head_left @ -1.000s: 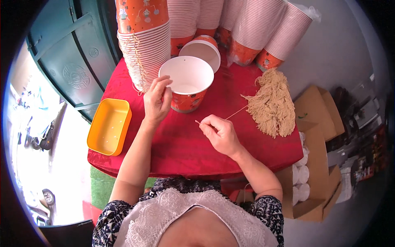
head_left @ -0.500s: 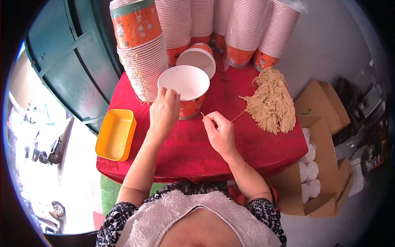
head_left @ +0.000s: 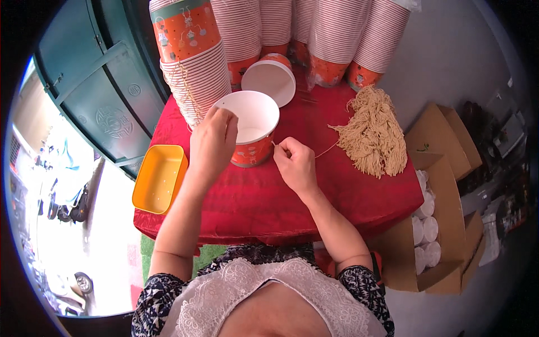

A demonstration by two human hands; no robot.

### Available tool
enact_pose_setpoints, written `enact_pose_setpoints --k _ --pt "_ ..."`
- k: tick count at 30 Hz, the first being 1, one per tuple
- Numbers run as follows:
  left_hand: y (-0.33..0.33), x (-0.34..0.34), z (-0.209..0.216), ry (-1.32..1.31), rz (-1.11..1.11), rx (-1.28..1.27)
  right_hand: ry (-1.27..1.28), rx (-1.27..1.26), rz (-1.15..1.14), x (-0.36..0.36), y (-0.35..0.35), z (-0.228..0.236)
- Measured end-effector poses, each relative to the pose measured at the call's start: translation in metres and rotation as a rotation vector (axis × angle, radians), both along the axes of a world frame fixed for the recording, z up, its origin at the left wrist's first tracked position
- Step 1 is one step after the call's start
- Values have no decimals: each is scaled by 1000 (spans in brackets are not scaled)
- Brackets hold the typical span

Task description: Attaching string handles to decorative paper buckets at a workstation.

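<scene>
An orange-printed paper bucket [head_left: 254, 153] with a white inside stands upright on the table in front of me. My left hand [head_left: 214, 140] grips its near-left rim, fingers bent over the edge; the fingertips are partly hidden. A small dark hole shows high on the far-left inner wall. Close to the bucket's right side, my right hand [head_left: 296, 163] pinches a thin beige cord [head_left: 327, 151] between thumb and forefinger. A short end sticks out toward the bucket. From the other side of that hand, the cord runs to a loose heap of beige cords [head_left: 371, 135].
A second bucket [head_left: 269, 84] lies tipped behind the first. Tall bucket stacks [head_left: 196, 78] line the table's back, one draped with cords. A yellow plastic tub [head_left: 160, 180] sits at left on the red tablecloth [head_left: 359, 205]. An open carton [head_left: 443, 219] stands at right.
The bucket has shifted slightly left with my left hand, which has come a little lower and left. My right hand has moved up slightly, bringing the cord's end nearer the bucket wall.
</scene>
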State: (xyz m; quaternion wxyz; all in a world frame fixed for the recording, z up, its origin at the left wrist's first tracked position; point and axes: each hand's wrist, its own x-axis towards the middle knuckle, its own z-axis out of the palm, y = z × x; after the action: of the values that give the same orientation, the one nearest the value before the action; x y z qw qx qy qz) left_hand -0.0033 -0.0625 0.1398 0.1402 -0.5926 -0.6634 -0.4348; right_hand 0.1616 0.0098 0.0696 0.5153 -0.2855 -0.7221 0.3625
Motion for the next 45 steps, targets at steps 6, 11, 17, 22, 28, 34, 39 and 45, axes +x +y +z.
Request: enact_pose_setpoints --k 6,11,17,22,28,34,39,45 --pt "35 -37 19 -21 -369 -392 -51 8 -3 -4 8 -1" --pt "55 -43 20 -53 -500 -615 -101 7 -18 -5 13 -1" --pt "64 -36 24 44 -563 -766 -92 46 -12 -8 14 1" --pt "65 -35 23 89 -603 -792 -119 16 -10 -10 14 2" --pt "68 -36 16 107 -642 -818 -134 25 -9 -12 15 1" --pt "71 -32 16 85 -704 -824 -145 39 -17 -13 17 4" --pt "73 -31 16 79 -756 -833 -140 44 3 -15 19 6" --pt "75 -30 10 143 -675 -827 -143 36 13 -16 21 4"
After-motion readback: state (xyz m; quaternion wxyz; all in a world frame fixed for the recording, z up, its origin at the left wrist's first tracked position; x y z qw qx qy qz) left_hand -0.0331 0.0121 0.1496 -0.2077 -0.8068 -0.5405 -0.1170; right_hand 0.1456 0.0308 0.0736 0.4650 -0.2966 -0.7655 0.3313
